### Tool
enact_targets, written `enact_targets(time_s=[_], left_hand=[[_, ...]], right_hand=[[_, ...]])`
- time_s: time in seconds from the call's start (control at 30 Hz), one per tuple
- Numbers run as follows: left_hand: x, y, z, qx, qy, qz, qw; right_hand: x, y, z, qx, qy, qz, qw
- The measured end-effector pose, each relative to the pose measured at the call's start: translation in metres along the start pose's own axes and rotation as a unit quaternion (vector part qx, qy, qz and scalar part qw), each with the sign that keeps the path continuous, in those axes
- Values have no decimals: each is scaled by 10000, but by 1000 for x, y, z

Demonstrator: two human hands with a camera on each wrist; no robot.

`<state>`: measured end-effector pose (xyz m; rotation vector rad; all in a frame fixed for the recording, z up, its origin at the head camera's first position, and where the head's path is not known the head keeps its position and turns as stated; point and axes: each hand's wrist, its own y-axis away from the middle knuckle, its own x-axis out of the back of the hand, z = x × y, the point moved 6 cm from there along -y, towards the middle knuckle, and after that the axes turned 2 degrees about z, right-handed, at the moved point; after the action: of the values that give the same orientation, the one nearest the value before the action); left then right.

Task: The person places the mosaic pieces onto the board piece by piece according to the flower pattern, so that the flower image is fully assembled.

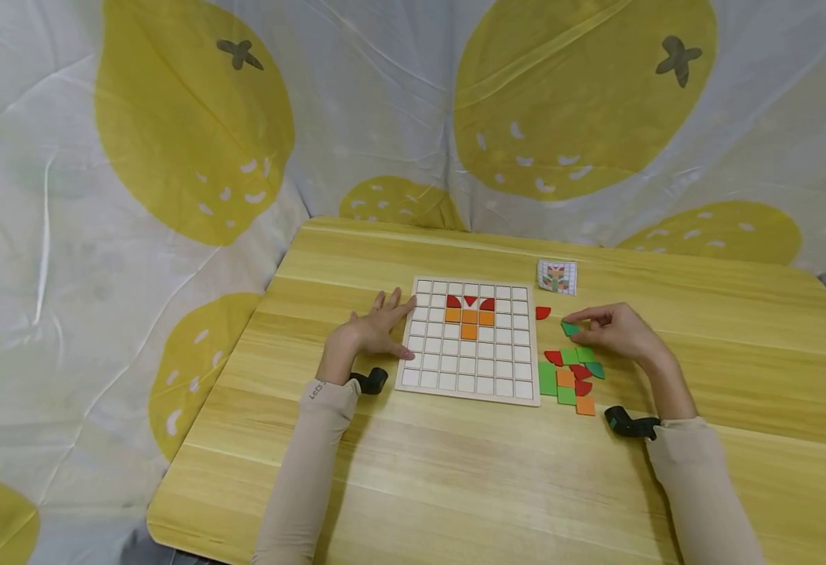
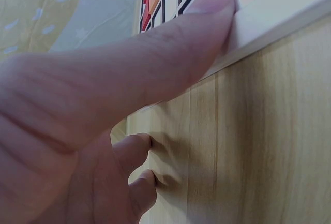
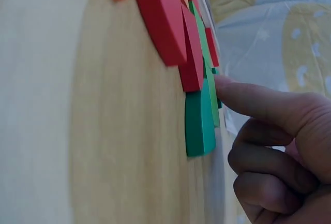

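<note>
A square wooden grid board (image 1: 467, 399) lies on the table, with red and orange tiles (image 1: 469, 317) set in its upper middle cells. My left hand (image 1: 373, 329) rests at the board's left edge, fingers spread, the thumb (image 2: 207, 19) on the rim. To the right of the board, my right hand (image 1: 617, 331) pinches a dark green tile (image 1: 569, 329) between thumb and index finger. Its other fingers are curled, as the right wrist view shows. Below it lies a loose group of red, orange and green tiles, including a dark green quarter-round tile (image 3: 199, 123).
A small printed pattern card (image 1: 557, 277) lies behind the board's right corner. One red quarter-round tile (image 1: 543, 313) sits apart beside the board. A lemon-print cloth (image 1: 384, 118) hangs behind the wooden table (image 1: 469, 479).
</note>
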<state>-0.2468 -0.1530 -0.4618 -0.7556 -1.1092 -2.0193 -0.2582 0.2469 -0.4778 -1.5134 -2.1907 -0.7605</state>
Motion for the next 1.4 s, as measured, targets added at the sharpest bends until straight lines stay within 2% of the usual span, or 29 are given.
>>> enact_targets(time_s=[0.2, 0.57, 0.7, 0.83, 0.93, 1.13, 1.4], left_hand=[[-1, -1, 0, -1, 20, 12, 10000], [0, -2, -1, -10, 0, -13, 10000], [0, -2, 0, -9, 23, -5, 10000], [0, -1, 0, 4, 1, 0, 10000], [0, -1, 0, 0, -4, -1, 10000], [-1, -2, -2, -7, -7, -1, 10000], [-1, -2, -2, -8, -34, 29, 10000]], right_hand=[[-1, -2, -3, -60, 24, 230, 9997], [-2, -3, -6, -171, 231, 287, 9992], [-7, -3, -15, -157, -13, 433, 9989], [-23, -7, -32, -157, -602, 552, 9965], [-46, -13, -50, -162, -814, 389, 9958], [-85, -26, -81, 192, -430, 155, 9988], [-104, -35, -86, 325, -299, 113, 9990]])
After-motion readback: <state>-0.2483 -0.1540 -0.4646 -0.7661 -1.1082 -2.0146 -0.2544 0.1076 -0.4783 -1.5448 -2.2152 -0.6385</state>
